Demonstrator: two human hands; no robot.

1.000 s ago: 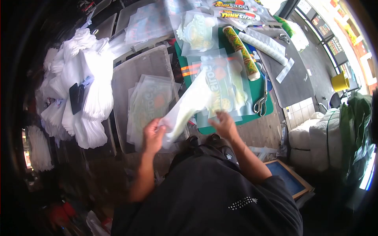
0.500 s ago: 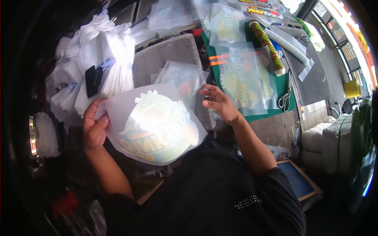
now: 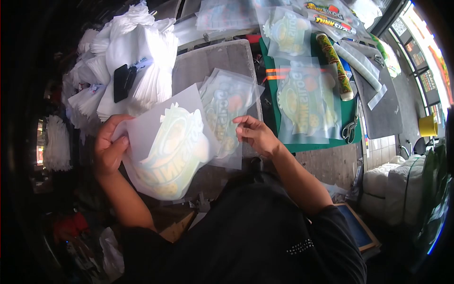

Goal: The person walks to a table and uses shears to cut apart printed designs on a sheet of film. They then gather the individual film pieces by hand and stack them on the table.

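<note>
My left hand (image 3: 111, 146) pinches the upper left edge of a translucent printed sheet (image 3: 172, 151), which hangs tilted and shows a pale, mirrored logo. My right hand (image 3: 257, 136) is raised to the right of that sheet, beside a loose stack of similar sheets (image 3: 227, 102) on the grey board (image 3: 213, 57). Its thumb and fingertips are bent close together; whether they hold anything is too small to tell. The held sheet covers the lower left part of the stack.
White bundled bags (image 3: 142, 47) with a black phone (image 3: 121, 84) on them are at the left. A green mat (image 3: 347, 109) bears printed sheets (image 3: 307, 102), a patterned roll (image 3: 335, 66) and scissors (image 3: 350, 128). A yellow bucket (image 3: 428, 126) stands at the far right.
The held sheet has turned and shifted left and down, uncovering more of the stack. My right hand's fingers have drawn closer together. The camera view has shifted slightly.
</note>
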